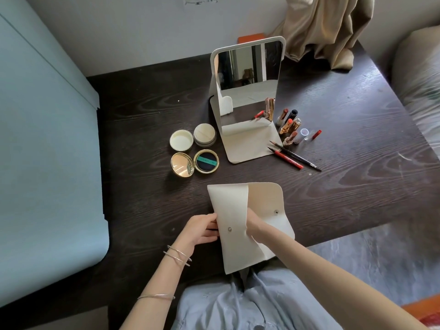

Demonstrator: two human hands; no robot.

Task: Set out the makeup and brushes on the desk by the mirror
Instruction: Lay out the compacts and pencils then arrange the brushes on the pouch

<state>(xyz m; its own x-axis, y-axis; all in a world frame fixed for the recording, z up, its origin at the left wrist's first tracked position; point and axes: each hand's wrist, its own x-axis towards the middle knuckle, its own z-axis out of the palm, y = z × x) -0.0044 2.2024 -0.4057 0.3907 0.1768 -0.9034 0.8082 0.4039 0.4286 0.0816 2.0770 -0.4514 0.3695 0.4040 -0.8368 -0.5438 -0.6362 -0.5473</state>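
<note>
Meanwhile left hand (202,231) fingers pinch the pouch (232,210), right hand (252,223) hidden inside, compacts (194,163) beyond.

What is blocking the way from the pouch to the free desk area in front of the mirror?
Nothing visible blocks it. The pouch lies at the near edge, held by the left hand, with the right hand reaching inside. Between it and the mirror, the desk is bare; compacts sit left, pencils right.

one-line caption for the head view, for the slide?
Left hand holds a cream pouch open while the right hand reaches inside, compacts and lipsticks already set by the mirror.
</note>
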